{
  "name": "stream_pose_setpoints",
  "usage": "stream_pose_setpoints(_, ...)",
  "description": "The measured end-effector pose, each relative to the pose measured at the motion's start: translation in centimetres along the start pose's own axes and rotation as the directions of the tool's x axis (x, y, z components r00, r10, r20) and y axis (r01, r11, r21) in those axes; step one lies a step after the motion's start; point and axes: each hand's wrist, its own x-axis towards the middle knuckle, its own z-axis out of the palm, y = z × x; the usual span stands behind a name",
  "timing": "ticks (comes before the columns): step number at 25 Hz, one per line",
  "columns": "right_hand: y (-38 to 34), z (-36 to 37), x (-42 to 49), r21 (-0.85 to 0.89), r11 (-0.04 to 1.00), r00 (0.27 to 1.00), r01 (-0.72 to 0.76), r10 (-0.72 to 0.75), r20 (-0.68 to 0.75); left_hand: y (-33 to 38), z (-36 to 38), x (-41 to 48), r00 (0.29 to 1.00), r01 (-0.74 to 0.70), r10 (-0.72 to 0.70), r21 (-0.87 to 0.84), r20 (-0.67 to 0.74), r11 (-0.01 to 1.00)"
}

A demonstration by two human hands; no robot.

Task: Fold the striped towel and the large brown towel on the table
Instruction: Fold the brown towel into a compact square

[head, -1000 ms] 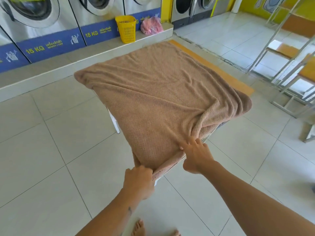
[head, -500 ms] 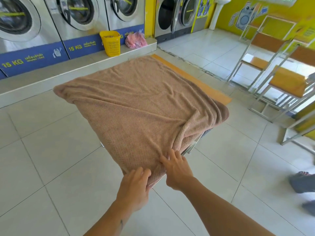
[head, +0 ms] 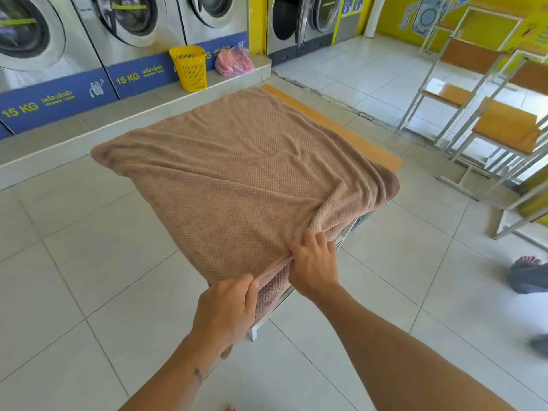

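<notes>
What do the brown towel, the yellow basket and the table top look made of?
Brown towel: soft waffle-knit fabric, matte, dotted with small dimples and wrinkling easily. Yellow basket: moulded plastic by the look, with a slotted lattice wall. Table: only a smooth orange strip shows, probably laminate; I cannot tell for sure.

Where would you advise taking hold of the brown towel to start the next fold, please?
Probably along its near hem, from the near side. The brown towel lies spread over the table with that edge hanging free off the near corner, where the left hand and right hand already pinch it; a grip further apart should lift it evenly.
</notes>
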Motion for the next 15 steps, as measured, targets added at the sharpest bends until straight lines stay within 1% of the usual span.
stream_pose_setpoints(2, 2.5, -0.7, 0.2, -0.075, 0.997, 0.996, -0.032, 0.038, 0.084, -0.7, 0.3, -0.2, 0.992, -0.053, 0.049, 0.026, 0.12, 0.998)
stream_pose_setpoints(4, 4.9, -1.0, -0.2, -0.088, 0.994, 0.973, -0.057, 0.075, 0.216, -0.8, 0.6, -0.5, 0.966, -0.085, 0.061, 0.087, 0.249, 0.993)
stream_pose_setpoints(6, 6.3, -1.4, -1.0, -0.054, 0.996, 0.936, -0.065, 0.08, 0.344, -0.5, 0.8, -0.6, 0.93, -0.033, -0.011, 0.114, 0.366, 0.993)
stream_pose_setpoints(7, 6.8, -1.7, -1.4, -0.017, 0.996, 0.927, -0.088, 0.088, 0.364, -0.2, 0.7, -0.4, 0.917, -0.009, -0.041, 0.122, 0.396, 0.992)
stream_pose_setpoints(9, 7.9, -2.3, -1.6, 0.115, 0.978, 0.922, -0.175, 0.122, 0.367, 0.8, 0.2, 0.8, 0.923, -0.015, -0.037, 0.133, 0.384, 0.991)
stream_pose_setpoints(11, 9.6, -3.2, -1.3, 0.221, 0.943, 0.912, -0.25, 0.153, 0.379, 2.5, -0.3, 2.9, 0.935, -0.029, -0.006, 0.094, 0.354, 0.995)
stream_pose_setpoints(15, 14.6, -5.7, 1.3, 0.314, 0.9, 0.907, -0.303, 0.171, 0.386, 7.4, -1.3, 8.6, 0.954, -0.042, 0.027, 0.042, 0.297, 0.998)
